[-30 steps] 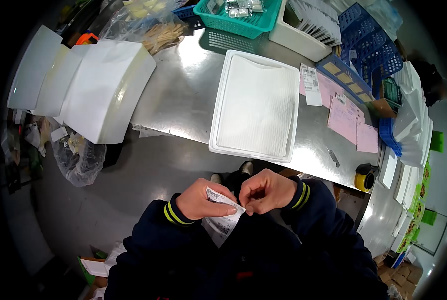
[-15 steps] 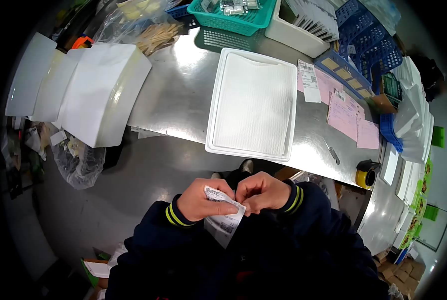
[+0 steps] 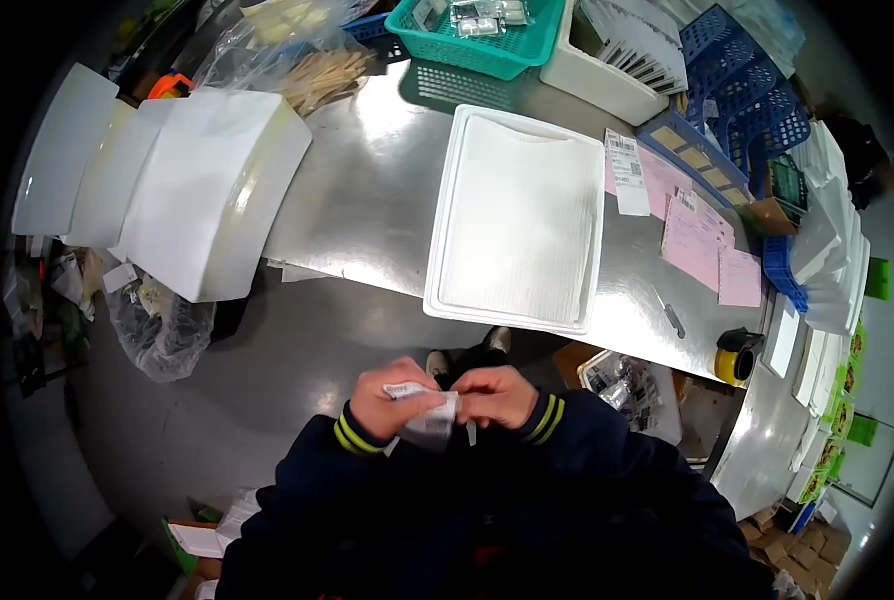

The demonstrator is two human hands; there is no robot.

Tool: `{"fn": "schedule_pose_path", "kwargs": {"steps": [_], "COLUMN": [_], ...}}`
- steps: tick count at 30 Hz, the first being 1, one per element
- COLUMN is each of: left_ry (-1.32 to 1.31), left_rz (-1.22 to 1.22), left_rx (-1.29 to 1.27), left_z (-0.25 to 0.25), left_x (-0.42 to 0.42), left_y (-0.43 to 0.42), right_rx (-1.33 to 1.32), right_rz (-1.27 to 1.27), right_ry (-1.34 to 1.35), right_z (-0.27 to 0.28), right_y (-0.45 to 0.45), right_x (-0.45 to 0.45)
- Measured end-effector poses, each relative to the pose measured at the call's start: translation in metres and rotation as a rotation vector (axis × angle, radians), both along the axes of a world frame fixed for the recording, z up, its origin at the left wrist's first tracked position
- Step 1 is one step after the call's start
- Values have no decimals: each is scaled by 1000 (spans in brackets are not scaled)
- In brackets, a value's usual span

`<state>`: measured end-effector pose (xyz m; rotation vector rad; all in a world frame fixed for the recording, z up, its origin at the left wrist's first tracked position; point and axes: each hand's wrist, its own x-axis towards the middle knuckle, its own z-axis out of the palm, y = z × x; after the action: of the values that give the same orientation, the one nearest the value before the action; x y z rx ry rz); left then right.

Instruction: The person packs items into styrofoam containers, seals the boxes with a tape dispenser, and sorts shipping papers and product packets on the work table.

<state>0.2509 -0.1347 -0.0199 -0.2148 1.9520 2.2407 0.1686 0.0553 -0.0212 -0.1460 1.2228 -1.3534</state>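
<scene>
Close to my body, my left hand grips a printed white label between thumb and fingers. The label is bent and somewhat blurred, with part of it behind the fingers. My right hand is closed in a pinch at the label's right edge, and a small white strip shows below those fingers. Beyond both hands, a shallow white foam tray lies at the table's front edge, lined with a white ribbed sheet.
On the metal table are pink papers, another label, a cutter knife and a tape dispenser. A green basket and blue baskets stand at the back. White foam boxes are stacked left.
Both hands have moved slightly down and left, still at the label. The label has tilted and folded, and a white strip now hangs under the right hand. The view has shifted slightly.
</scene>
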Motion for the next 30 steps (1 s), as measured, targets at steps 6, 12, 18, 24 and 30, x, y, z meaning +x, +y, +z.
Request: {"fn": "schedule_pose_path", "kwargs": {"steps": [6, 12, 18, 24, 30], "left_ry": [239, 379, 371, 366, 305], "left_rz": [292, 523, 632, 512, 371], "left_rx": [-541, -590, -625, -760, -832], "left_z": [-98, -112, -120, -101, -92], "left_x": [-13, -45, -45, -56, -58], "left_y": [-1, 28, 32, 21, 13], "right_rx": [353, 313, 361, 331, 235], "right_rz": [-608, -767, -706, -724, -755], "right_ry": [989, 951, 1061, 1043, 956], "right_z": [11, -25, -31, -33, -34], "right_y": [32, 45, 47, 52, 52], "right_x": [-27, -63, -60, -60, -59]}}
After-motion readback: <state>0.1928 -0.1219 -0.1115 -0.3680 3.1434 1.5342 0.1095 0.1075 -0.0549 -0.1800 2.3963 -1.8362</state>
